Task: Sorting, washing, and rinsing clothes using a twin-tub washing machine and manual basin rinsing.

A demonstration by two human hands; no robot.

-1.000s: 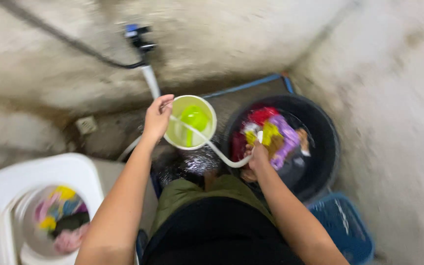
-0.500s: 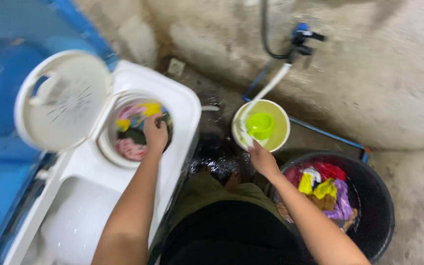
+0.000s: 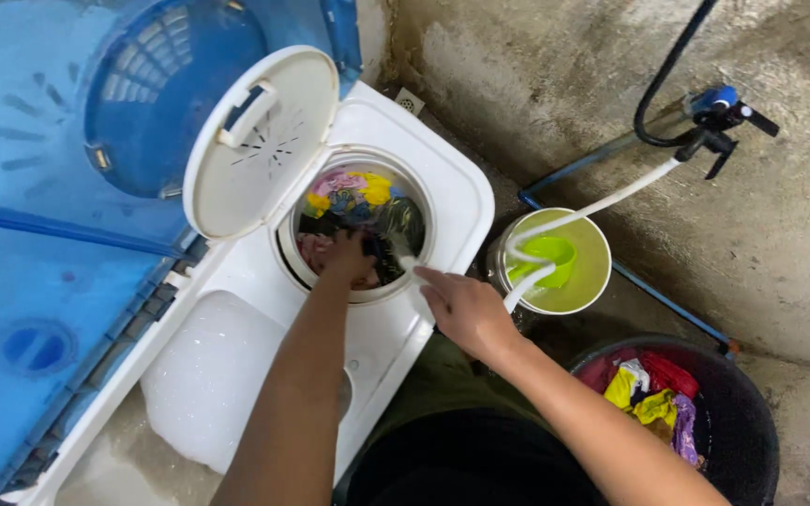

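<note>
Down inside the spin tub [image 3: 360, 220], left hand [image 3: 347, 258] presses clothes [image 3: 353, 197], grip hidden; right hand [image 3: 461, 309] pinches the white hose [image 3: 555, 225], steering its end tubward.

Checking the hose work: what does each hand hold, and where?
Right hand holds the white hose near its free end; left hand is in the tub's clothes, grip unclear.

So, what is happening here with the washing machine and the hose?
A person stands over a white washing machine whose round lid is open. The left hand reaches down into the tub among the coloured clothes. The right hand holds the end of a white hose at the tub's rim. Nearby stand a bucket with a green scoop and a black basin of clothes.
</note>
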